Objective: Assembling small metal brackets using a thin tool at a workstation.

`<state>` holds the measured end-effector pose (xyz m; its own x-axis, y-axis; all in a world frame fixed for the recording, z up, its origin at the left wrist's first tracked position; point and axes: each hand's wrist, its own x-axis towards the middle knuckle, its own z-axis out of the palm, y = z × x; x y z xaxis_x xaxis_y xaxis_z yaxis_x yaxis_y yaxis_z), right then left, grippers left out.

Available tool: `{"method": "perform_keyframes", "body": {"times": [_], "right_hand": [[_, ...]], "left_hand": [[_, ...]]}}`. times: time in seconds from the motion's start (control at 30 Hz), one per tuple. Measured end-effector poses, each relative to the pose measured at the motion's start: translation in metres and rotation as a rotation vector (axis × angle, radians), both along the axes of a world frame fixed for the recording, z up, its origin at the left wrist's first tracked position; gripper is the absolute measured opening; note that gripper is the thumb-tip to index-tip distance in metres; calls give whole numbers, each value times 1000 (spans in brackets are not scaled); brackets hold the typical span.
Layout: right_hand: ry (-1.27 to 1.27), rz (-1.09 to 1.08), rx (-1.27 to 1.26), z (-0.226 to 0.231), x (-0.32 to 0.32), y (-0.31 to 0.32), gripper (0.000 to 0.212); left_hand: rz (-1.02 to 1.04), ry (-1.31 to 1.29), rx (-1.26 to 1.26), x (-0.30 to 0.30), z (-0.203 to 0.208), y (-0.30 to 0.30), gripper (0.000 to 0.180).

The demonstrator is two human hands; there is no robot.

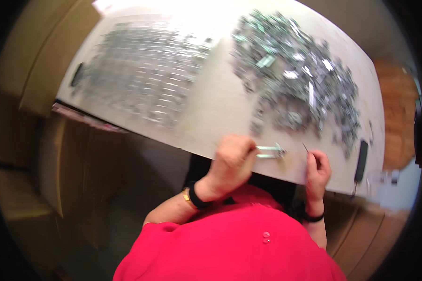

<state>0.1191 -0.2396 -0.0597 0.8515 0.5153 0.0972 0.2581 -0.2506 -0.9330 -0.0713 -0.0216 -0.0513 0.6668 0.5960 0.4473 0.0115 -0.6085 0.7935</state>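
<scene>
My left hand (232,159) is closed on one end of a small silvery metal piece (268,151) with two parallel arms. The piece juts out to the right over the table's near edge, its far end a wider, bracket-like shape. To the right of it, my right hand (318,169) pinches a thin dark pin-like piece (305,147), its tip pointing up and left. The two pieces are apart. Beyond my hands lies a large heap of loose shiny metal parts (295,77), blurred so that single parts are hard to make out.
Many similar-looking metal parts (145,70) lie in rows at the table's left. A black elongated object (361,161) rests near the right edge, and a smaller black one (78,74) at the left edge. Cardboard boxes (63,164) stand left of the white table (211,107); a round brown wooden surface (395,112) is at right.
</scene>
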Motion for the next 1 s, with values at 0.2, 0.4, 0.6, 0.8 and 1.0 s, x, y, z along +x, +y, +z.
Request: {"method": "perform_keyframes", "body": {"times": [0.2,0.4,0.6,0.8,1.0], "right_hand": [[-157,-25,-11,10,-15,15,4],[-406,82,-63,27,-32,19,14],[-610,171,-70,30,-37,37,22],[-782,224,-165,31,-34,39,27],[-814,210,-171,29,-35,40,29]], "left_hand": [[-7,40,27,4,-6,-2,24],[-10,20,79,5,-6,-10,27],[-12,3,63,5,-7,-8,25],[-12,3,60,5,-9,-7,25],[-22,-13,84,6,-11,-5,24]]}}
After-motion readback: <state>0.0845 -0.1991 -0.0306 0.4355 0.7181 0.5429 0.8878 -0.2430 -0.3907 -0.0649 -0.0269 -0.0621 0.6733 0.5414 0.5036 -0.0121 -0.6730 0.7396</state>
